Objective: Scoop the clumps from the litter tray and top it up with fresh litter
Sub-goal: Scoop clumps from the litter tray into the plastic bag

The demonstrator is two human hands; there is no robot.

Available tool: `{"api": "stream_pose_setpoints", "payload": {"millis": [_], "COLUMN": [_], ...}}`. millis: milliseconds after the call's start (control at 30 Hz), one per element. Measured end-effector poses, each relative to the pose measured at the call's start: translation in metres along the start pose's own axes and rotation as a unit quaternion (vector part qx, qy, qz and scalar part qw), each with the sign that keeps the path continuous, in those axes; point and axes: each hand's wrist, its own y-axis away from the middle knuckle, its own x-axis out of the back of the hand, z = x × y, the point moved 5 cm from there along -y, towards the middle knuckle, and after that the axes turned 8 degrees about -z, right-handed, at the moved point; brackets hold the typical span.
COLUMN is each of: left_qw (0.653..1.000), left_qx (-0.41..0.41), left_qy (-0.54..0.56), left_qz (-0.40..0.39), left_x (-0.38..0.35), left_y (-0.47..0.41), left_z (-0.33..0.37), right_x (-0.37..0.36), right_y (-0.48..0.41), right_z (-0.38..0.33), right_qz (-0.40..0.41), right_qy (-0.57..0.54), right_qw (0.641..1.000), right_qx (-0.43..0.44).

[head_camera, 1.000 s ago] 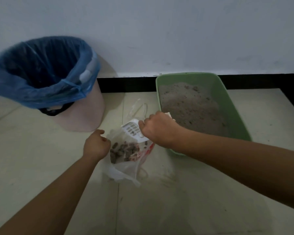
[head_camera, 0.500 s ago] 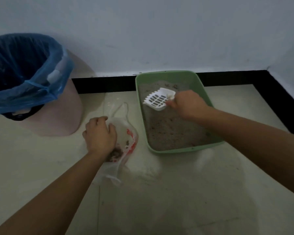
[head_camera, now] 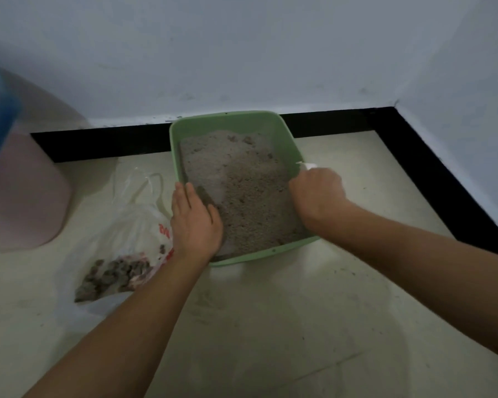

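Presently, tray: litter tray (head_camera: 230, 121) on the floor (head_camera: 270, 326), long axis running toward the wall (head_camera: 242, 53), between the hands.
left hand (head_camera: 194, 222): flat, fingers straight, on the tray's near-left rim.
right hand (head_camera: 316, 193): curled round the white scoop (head_camera: 307, 166) at the right rim; litter (head_camera: 242, 182) lies just left of it.
counts: one tray, one scoop, one bag (head_camera: 133, 225) of clumps (head_camera: 112, 272), one bin (head_camera: 20, 196).

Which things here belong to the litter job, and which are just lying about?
In use: green plastic litter tray, grey litter, white plastic scoop in the right hand, clear plastic bag of clumps, left hand on the tray rim.
Lying about: pink bin with blue liner.
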Motion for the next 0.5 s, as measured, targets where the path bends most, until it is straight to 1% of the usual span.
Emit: {"api": "stream_pose_setpoints", "payload": {"millis": [67, 133, 200, 300, 333, 400, 500], "left_qw": [1.0, 0.999, 0.998, 0.997, 0.997, 0.997, 0.998], "left_qx": [-0.009, -0.015, -0.017, -0.011, -0.011, -0.023, -0.035], "left_qy": [0.009, 0.024, 0.034, 0.057, 0.055, 0.012, -0.033], "left_qz": [0.018, 0.032, 0.04, 0.048, 0.056, 0.068, 0.051], "left_x": [-0.003, -0.003, -0.002, 0.0, 0.003, 0.01, 0.018], "left_y": [-0.001, -0.004, -0.005, -0.004, -0.007, -0.019, -0.047], "left_z": [-0.001, -0.003, -0.005, -0.003, -0.004, -0.005, -0.013], "right_x": [-0.018, -0.023, -0.015, 0.0, 0.003, 0.007, 0.01], "right_y": [-0.005, -0.009, -0.012, -0.012, -0.014, -0.028, -0.061], "right_z": [-0.014, -0.022, -0.021, -0.013, -0.011, -0.007, 0.01], "right_qz": [-0.029, -0.026, -0.01, 0.034, 0.047, 0.073, 0.106], "right_qy": [-0.01, -0.026, -0.042, -0.075, -0.08, -0.076, -0.054], "right_qw": [0.999, 0.998, 0.996, 0.993, 0.992, 0.991, 0.992], "right_qx": [0.016, 0.046, 0.074, 0.087, 0.089, 0.086, 0.047]}}
